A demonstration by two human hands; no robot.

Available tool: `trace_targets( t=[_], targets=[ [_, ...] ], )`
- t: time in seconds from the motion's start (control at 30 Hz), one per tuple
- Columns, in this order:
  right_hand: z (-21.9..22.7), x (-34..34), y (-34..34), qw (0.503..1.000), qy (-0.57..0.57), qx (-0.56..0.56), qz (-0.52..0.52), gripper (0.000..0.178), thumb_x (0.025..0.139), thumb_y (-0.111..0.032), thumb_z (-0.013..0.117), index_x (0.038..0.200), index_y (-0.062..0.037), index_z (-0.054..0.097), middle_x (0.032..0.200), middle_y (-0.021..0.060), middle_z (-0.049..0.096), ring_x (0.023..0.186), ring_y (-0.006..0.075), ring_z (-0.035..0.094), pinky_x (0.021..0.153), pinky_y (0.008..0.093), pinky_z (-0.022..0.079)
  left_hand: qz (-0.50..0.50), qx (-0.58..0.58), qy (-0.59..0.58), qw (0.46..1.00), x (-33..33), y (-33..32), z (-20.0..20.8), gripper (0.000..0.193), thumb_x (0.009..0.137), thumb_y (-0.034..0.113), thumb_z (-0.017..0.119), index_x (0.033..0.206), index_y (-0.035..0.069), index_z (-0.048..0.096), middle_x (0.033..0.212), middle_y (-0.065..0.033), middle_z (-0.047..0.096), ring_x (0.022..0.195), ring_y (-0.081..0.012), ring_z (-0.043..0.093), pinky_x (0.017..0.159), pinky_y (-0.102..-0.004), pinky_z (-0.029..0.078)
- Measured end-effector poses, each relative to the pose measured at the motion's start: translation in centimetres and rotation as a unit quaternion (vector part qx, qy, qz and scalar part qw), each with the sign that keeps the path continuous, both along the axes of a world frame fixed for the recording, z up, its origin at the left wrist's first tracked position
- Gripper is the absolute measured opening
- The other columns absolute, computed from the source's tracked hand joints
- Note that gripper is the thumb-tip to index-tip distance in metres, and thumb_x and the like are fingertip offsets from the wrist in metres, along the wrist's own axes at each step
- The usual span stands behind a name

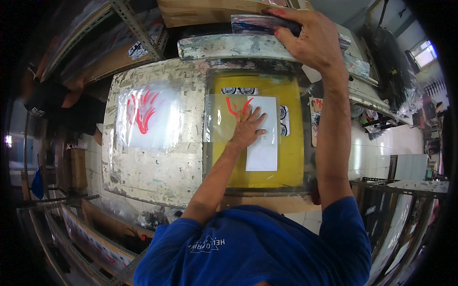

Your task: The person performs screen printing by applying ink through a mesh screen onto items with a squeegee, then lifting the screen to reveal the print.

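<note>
My left hand lies flat, fingers spread, on a clear plastic sheet with red painted strokes. Part of the sheet covers a white paper, which rests on a yellow printing screen in a dark frame. At the back, my right hand is closed around a paint-stained squeegee, thumb on its near face and fingers over its top. Red stains mark that hand's fingertips. On the worn pale board to the left lies another clear sheet with a red flame-like design.
A long, paint-smeared light bar runs behind the screen, in front of a cardboard box. Metal shelving stands at the back left, where a person in dark clothes is partly visible. Racks line the right side.
</note>
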State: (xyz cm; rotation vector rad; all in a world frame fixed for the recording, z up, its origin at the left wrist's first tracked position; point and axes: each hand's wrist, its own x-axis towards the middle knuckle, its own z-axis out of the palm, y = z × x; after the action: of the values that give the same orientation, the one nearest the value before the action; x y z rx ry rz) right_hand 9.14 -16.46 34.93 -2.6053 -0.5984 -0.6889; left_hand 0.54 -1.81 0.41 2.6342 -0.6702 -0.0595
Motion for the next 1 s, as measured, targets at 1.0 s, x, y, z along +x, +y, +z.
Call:
trace_targets(
  t=[1.0],
  targets=[
    [-28.0, -12.8, 0.5, 0.967, 0.235, -0.093, 0.024, 0.072, 0.059, -0.011, 0.075, 0.128, -0.0207, 0.059, 0.109, 0.008, 0.054, 0.108, 0.0278, 0.047, 0.093, 0.0497, 0.03, 0.297, -0.195, -0.105, 0.929, -15.7, 9.3, 0.2, 0.073, 0.052, 0.029, 0.087, 0.114, -0.003, 0.065, 0.149, -0.0216, 0.037, 0.126, -0.0409, 0.038, 0.105, -0.0495, 0.029]
  ],
)
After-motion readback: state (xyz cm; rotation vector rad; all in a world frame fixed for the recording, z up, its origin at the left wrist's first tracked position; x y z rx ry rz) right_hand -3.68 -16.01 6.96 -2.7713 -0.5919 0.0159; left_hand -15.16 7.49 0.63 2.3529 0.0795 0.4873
